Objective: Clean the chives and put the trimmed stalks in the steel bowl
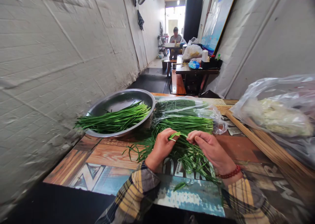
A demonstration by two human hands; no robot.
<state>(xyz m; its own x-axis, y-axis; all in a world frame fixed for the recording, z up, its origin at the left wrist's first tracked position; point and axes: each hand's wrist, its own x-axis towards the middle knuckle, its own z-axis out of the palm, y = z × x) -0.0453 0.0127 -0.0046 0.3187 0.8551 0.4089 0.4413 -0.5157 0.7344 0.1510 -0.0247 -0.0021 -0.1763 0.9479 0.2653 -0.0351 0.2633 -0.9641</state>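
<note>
Long, slender green chives (185,124) heaped on a wood-plank-patterned, lettered surface (110,153), just right of the wide, round, silver metal bowl (118,101). Dark leaf ends straggle toward the near edge, below and right of the bowl; one loose green leaf scrap (180,186) lies apart there.

Left hand (161,148), right of the bowl and over the heap: fingers clamped on a few light-green chive stalks (174,136), cut ends poking out. Right hand (213,150), farther right of the bowl: thumb and forefinger together at the tips, close to those stalks; cannot tell whether a strand is pinched between. Red beaded bracelet (228,173) on that wrist; yellow-and-grey plaid sleeves (137,188) on both arms.

Bowl holds a batch of green chives (118,118), leaf ends overhanging its left rim. Clear plastic bag (177,106) over more greens, right of the bowl. Far right of it: long, thin wooden sticks (261,142) and a clear bag of pale contents (283,117). Seated person (176,38) well beyond the bowl.
</note>
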